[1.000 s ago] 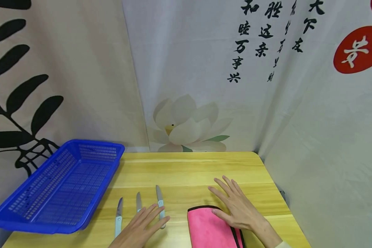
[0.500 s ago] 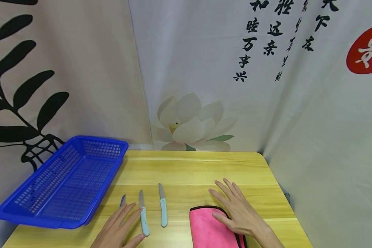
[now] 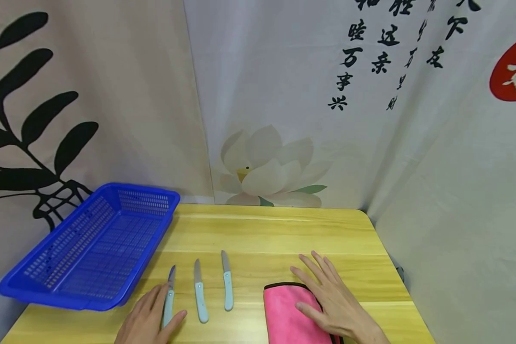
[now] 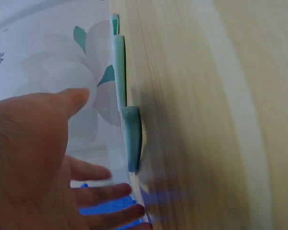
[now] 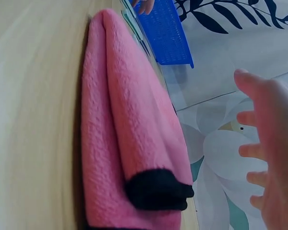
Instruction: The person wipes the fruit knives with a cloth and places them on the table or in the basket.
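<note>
At lower left, the leftmost knife (image 3: pixel 169 306) is flanked by the left hand (image 3: pixel 143 316), grip wide; at lower right, a pink cloth (image 3: pixel 285 313) is overhung by the right hand (image 3: pixel 333 303), grip wide.

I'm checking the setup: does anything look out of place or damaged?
Only the basket: its rim appears to jut past the left edge of the table; whether its base does is unclear. The knives and cloth show no visible damage.
</note>
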{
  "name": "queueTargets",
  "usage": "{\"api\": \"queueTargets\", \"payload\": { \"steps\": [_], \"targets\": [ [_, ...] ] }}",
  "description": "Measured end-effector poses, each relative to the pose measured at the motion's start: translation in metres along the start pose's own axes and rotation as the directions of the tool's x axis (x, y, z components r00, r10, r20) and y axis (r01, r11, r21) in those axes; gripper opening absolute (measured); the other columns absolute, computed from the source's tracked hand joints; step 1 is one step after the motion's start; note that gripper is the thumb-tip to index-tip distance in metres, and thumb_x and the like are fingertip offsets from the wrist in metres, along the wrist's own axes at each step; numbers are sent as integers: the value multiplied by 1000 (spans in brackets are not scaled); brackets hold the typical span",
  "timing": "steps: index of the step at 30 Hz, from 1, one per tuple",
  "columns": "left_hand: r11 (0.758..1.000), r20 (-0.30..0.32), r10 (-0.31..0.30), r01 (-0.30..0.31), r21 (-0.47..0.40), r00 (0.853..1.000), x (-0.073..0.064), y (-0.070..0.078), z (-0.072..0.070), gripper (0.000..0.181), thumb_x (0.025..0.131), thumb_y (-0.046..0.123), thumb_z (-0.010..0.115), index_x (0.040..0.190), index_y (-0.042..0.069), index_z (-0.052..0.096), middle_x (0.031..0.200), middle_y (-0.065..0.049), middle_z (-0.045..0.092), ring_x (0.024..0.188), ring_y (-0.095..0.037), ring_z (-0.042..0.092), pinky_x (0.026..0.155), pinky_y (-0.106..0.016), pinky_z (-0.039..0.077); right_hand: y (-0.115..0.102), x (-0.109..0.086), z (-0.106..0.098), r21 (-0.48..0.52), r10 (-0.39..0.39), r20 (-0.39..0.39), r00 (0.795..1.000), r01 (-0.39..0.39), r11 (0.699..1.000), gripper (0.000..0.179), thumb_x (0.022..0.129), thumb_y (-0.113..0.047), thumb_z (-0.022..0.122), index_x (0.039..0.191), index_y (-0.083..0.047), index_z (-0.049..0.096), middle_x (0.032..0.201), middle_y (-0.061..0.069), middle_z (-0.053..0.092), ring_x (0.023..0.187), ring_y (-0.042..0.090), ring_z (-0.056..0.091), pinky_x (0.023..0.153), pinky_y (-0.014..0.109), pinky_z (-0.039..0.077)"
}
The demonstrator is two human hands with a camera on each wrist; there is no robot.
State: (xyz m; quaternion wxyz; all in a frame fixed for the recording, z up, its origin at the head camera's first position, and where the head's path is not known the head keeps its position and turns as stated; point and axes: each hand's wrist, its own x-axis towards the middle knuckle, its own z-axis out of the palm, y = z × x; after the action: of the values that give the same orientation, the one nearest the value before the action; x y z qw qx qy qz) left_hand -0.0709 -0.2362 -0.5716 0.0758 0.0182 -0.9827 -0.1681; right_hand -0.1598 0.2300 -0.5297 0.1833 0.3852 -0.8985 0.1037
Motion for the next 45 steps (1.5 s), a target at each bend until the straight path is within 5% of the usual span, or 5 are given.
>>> {"api": "queueTargets", "payload": {
  "steps": [16, 28, 34, 40, 45],
  "targets": [
    [996, 71, -79, 76, 40, 994, 14, 1, -6, 68, 92, 38, 92, 127, -16, 71, 109, -23, 67, 94, -38, 68, 84, -61, 61, -18, -13, -7, -13, -12, 15, 1000, 13, 1000, 85, 100, -51, 80, 174, -33, 42, 180, 5, 44, 162, 45, 43, 144, 32, -8],
    [996, -5, -46, 45, -72, 999, 17, 1, -9, 33, 93, 1, 79, 119, -18, 72, 105, -30, 69, 89, -43, 71, 78, -65, 63, -23, -23, -9, -11, 4, 24, 1000, -3, 1000, 79, 101, -53, 80, 170, -31, 50, 180, 4, 45, 162, 42, 43, 144, 30, -8],
    [991, 65, -104, 109, -75, 992, 21, 0, -12, 41, 98, 3, 72, 129, -21, 65, 103, -27, 67, 92, -40, 69, 85, -66, 61, -25, -28, -9, 31, 31, 76, 997, -33, 999, 77, 103, -55, 77, 170, -28, 50, 178, 5, 48, 157, 46, 50, 142, 25, -14],
    [992, -149, -22, 3, -126, 989, 15, 12, -8, 36, 92, 0, 78, 123, -17, 69, 103, -27, 74, 94, -46, 72, 86, -67, 60, -27, -31, -7, 2, 8, 100, 995, -9, 1000, 79, 104, -64, 72, 170, -26, 51, 176, 5, 51, 161, 41, 45, 142, 26, -13],
    [984, -190, -2, -33, -177, 982, 16, 31, -14, 33, 94, -1, 80, 125, -9, 72, 104, -17, 76, 93, -34, 73, 79, -56, 62, -28, -33, 1, -16, -68, 93, 993, 70, 997, 83, 101, -76, 69, 168, -28, 55, 172, 5, 57, 159, 42, 45, 143, 28, -12]
  ]
}}
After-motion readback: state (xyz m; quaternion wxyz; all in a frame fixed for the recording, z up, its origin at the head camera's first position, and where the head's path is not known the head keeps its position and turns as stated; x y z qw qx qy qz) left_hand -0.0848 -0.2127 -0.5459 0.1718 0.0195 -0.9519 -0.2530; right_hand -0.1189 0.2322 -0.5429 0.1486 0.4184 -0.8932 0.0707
